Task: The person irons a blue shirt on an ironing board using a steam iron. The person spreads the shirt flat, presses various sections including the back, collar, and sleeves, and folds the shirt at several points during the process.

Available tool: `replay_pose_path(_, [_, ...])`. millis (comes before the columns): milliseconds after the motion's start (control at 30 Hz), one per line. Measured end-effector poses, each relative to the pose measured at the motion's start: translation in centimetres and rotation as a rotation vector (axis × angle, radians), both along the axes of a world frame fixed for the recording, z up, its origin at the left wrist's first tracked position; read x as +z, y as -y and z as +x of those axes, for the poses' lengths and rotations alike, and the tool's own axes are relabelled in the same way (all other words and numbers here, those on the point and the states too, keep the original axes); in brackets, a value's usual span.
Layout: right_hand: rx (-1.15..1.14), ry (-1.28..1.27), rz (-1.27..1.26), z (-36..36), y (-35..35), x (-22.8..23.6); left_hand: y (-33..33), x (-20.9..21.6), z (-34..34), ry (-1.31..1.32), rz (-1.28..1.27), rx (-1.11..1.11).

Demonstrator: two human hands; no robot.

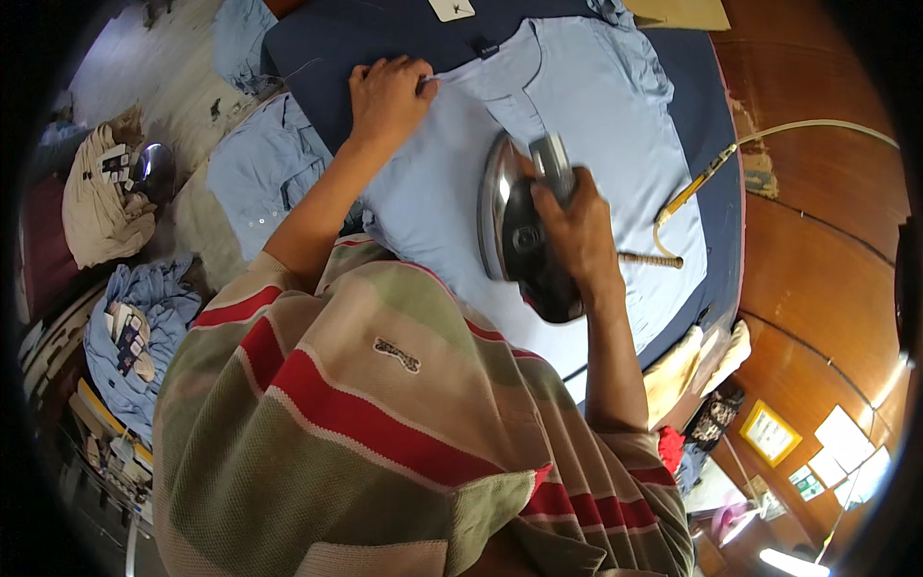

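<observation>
A light blue shirt (615, 106) lies spread on a dark navy padded ironing table (317, 58), its collar toward the far side. My right hand (581, 226) is wrapped round the handle of a steam iron (524, 236). The iron, with its shiny metal base and black body, is over the middle of the shirt below the neck opening. At the shirt's far left shoulder, my left hand (389, 104) has its fingers curled at the fabric's edge, gripping it. Part of the right fingers is hidden by the handle.
A pale hose (817, 123) with a yellow fitting runs in from the right over the shirt. Crumpled blue garments (269, 173) lie left of the table. Farther left are a beige garment bundle (101, 197) and a blue one (144, 327). Wooden panelling (798, 250) borders the right.
</observation>
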State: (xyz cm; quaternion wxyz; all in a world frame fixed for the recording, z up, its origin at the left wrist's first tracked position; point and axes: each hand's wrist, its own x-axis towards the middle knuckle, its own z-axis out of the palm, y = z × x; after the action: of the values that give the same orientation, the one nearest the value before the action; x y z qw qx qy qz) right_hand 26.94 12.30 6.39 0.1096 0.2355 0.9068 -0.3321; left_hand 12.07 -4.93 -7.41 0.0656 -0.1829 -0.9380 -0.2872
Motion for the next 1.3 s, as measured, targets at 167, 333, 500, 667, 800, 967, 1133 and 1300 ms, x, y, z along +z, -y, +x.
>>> replay_pose_path(167, [0.005, -0.001, -0.039, -2.8, 1.0, -0.1, 0.3, 0.3, -1.7, 0.058, -0.006, -0.069])
replay_pose_path(333, [0.191, 0.095, -0.120, -2.6, 3.6, 0.5, 1.4, 1.0, -2.2, 0.134, 0.020, -0.126])
replay_pose_path(500, [0.412, -0.039, -0.034, -5.7, 5.6, 0.1, 6.7, -0.9, 4.8, -0.155, 0.175, 0.168])
replay_pose_path(667, [0.391, -0.037, -0.003, -9.6, 6.0, -0.9, 7.7, -1.6, 10.9, 0.014, 0.162, 0.101])
replay_pose_path(800, [0.515, 0.016, -0.015, -8.6, 6.1, -0.6, 8.3, -1.9, 11.1, 0.095, 0.271, 0.121])
replay_pose_path(967, [0.459, -0.099, -0.018, -9.0, 5.3, -1.2, 8.2, -2.1, 10.8, 0.028, 0.332, 0.086])
replay_pose_path(1133, [0.589, -0.035, -0.035, -4.6, 5.7, -0.8, 10.0, -4.1, 9.0, -0.213, 0.337, -0.026])
replay_pose_path(1300, [0.335, 0.042, -0.119, 5.0, 1.7, 1.3, 6.9, -0.5, 3.9, -0.234, -0.244, 0.066])
